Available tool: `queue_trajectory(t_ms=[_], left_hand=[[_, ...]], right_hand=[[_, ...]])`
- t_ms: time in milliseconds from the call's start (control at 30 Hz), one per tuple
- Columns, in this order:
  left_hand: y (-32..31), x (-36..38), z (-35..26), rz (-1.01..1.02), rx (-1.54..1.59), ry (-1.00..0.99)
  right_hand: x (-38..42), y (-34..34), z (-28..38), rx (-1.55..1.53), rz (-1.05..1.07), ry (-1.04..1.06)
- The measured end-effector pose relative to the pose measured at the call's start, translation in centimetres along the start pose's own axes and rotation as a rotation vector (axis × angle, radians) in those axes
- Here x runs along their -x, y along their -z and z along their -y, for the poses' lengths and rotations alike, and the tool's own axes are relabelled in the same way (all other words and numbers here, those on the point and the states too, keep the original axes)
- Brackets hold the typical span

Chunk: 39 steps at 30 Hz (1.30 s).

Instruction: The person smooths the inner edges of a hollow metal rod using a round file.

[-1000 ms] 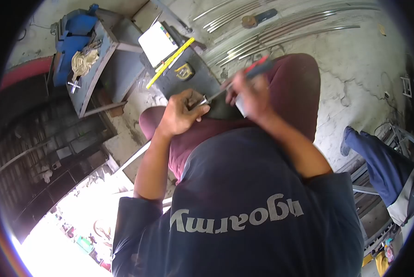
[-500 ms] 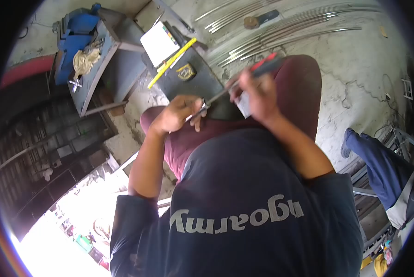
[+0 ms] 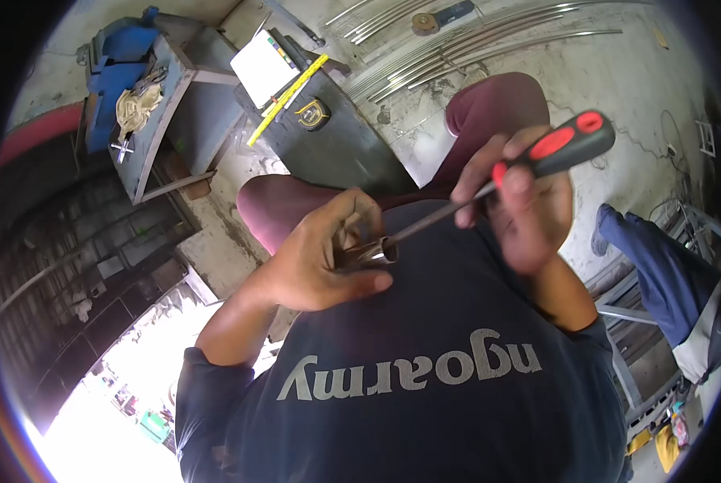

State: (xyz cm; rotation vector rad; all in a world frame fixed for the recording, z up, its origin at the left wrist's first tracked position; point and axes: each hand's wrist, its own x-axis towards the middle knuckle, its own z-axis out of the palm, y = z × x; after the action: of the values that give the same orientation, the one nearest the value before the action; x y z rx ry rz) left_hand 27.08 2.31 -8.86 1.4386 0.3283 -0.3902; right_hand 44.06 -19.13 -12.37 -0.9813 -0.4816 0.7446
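Observation:
My left hand [image 3: 328, 253] is wrapped round a short shiny metal tube [image 3: 383, 252], its open end facing right. Between the thumb and fingers of my right hand [image 3: 529, 201] is a screwdriver with a red and black handle [image 3: 574, 143]. The screwdriver's shaft [image 3: 437, 216] slants down to the left, its tip at the mouth of the tube; whether it is inside cannot be made out. Both hands are above the dark shirt.
A dark bench [image 3: 336, 149] bears a tape measure [image 3: 312, 114], a yellow folding rule [image 3: 296, 90] and a white pad [image 3: 264, 68]. Metal rods [image 3: 473, 52] and an angle grinder [image 3: 441, 18] lie on the floor. Another person's leg [image 3: 658, 274] shows at the right.
Both hands have come up and closer to the camera, over the shirt. The white piece near my right hand no longer shows. The screwdriver handle now points up to the right, nearer the camera.

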Motion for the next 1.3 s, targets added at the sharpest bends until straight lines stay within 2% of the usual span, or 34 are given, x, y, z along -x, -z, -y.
queue_trajectory(t_ms=[67, 100, 200, 233, 333, 367, 433, 500, 600, 633, 733, 767, 867, 900, 1000, 1033, 1133, 1167, 1267, 1300], left_hand=[[-0.2, -0.8, 1.2, 0.039, -0.113, 0.032], [-0.5, -1.0, 2.2, 0.028, -0.044, 0.069], [-1.2, -1.2, 0.9, 0.029, 0.109, 0.288], [-1.7, -1.1, 1.1, 0.048, 0.114, 0.276], [-1.9, -1.5, 1.5, 0.105, 0.116, 0.223], [-1.8, -1.7, 1.7, 0.115, 0.128, 0.206], [-1.6, -1.9, 1.2, 0.16, 0.154, 0.179], [-1.5, -1.9, 1.7, 0.188, 0.173, 0.168], [-1.4, -2.8, 1.4, 0.25, 0.186, 0.137], [-1.4, -2.8, 1.1, 0.263, 0.203, 0.144], [-1.1, -2.5, 1.6, 0.307, 0.224, 0.148], [-1.1, -2.4, 1.6, 0.315, 0.232, 0.16], [-0.9, -2.6, 1.4, 0.333, 0.245, 0.184], [-0.9, -2.3, 1.6, 0.333, 0.255, 0.196], [-1.2, -1.9, 1.5, 0.33, 0.259, 0.17], [-1.2, -1.8, 1.5, 0.331, 0.254, 0.177], [-1.2, -2.0, 1.6, 0.374, 0.24, 0.185], [-1.0, -2.2, 1.7, 0.408, 0.244, 0.18], [-1.6, -2.0, 1.4, 0.42, 0.278, 0.212], [-1.7, -2.1, 1.0, 0.416, 0.287, 0.234]], right_hand=[[1.7, -0.9, -1.5, 0.083, 0.087, 0.063], [2.6, -0.9, -2.3, 0.098, 0.047, 0.042], [2.5, 3.8, 1.3, -0.064, -0.211, 0.003], [2.9, 3.7, 1.0, -0.059, -0.218, 0.078], [5.1, -0.3, -1.8, 0.175, -0.004, 0.035], [4.9, 0.2, -0.6, 0.241, -0.064, 0.009], [4.3, 3.6, 1.8, 0.021, -0.226, -0.001], [4.6, 3.7, 1.3, -0.038, -0.226, -0.008], [4.8, 1.0, -0.8, 0.205, -0.03, 0.139], [4.5, 2.3, 0.3, 0.1, -0.156, 0.006], [4.1, 4.2, 2.2, -0.073, -0.302, -0.013], [4.3, 3.1, 1.3, 0.075, -0.163, 0.059], [4.6, 1.5, 0.4, 0.129, -0.139, 0.056], [4.0, 3.4, 1.4, 0.098, -0.18, 0.014], [4.0, 3.3, 1.9, 0.049, -0.234, -0.024], [4.2, 1.7, 1.5, 0.052, -0.159, 0.062], [3.8, 2.3, 1.9, 0.111, -0.101, -0.019], [3.5, 3.5, 2.4, 0.059, -0.184, -0.076], [3.9, 2.0, 1.7, 0.023, -0.147, 0.047], [4.4, 0.8, 1.0, 0.074, -0.056, 0.05]])
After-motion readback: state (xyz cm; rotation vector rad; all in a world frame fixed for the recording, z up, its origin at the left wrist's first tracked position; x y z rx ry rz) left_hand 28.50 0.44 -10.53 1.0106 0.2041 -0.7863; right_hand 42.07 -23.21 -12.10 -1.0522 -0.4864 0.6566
